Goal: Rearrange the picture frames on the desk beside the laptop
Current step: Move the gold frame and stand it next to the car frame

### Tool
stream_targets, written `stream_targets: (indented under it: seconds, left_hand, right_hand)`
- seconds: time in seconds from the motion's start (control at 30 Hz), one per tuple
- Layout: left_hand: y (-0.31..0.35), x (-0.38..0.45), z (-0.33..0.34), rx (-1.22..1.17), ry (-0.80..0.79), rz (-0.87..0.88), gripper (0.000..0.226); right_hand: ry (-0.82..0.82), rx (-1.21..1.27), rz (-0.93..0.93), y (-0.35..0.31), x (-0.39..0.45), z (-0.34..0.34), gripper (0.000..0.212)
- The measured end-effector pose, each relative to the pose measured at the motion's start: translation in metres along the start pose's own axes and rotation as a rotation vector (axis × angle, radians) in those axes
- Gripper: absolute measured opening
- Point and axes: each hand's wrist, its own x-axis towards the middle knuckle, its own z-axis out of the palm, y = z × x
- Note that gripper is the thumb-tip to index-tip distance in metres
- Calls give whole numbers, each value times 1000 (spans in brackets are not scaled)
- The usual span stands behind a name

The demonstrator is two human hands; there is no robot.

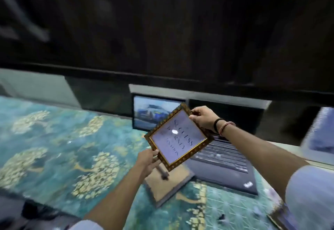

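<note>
A gold-and-dark patterned picture frame (pixel 178 136) with a pale print and dark lettering is held tilted in the air above the desk. My left hand (pixel 147 159) grips its lower left corner and my right hand (pixel 203 116) grips its upper right corner. Beneath it a second frame (pixel 168 184) lies face down, brown back up with its stand showing. A black-framed car picture (pixel 153 112) stands upright at the back, left of the laptop screen. The open black laptop (pixel 222 161) sits to the right of the frames.
The desk is covered with a teal cloth (pixel 54 148) bearing pale tree motifs. Another framed picture (pixel 319 135) stands at the far right, blurred. A patterned frame corner (pixel 279 213) shows at the bottom right under my sleeve. A dark wall and ledge run behind.
</note>
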Motion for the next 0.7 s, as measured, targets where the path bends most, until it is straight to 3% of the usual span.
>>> stream_targets:
  seconds: [0.17,0.37,0.7]
  left_hand:
    - [35,56,-105,-221,38,-67,21]
    - [68,125,-186,-385,82,-108,13]
    - [116,231,-236,-487,37,-165,20]
  right_hand:
    - [66,-114,-25,-121,72,104,19]
    - [-110,-313,-134,-223,148,191,38]
    - [-126,-423,-282,-274,236,270,37]
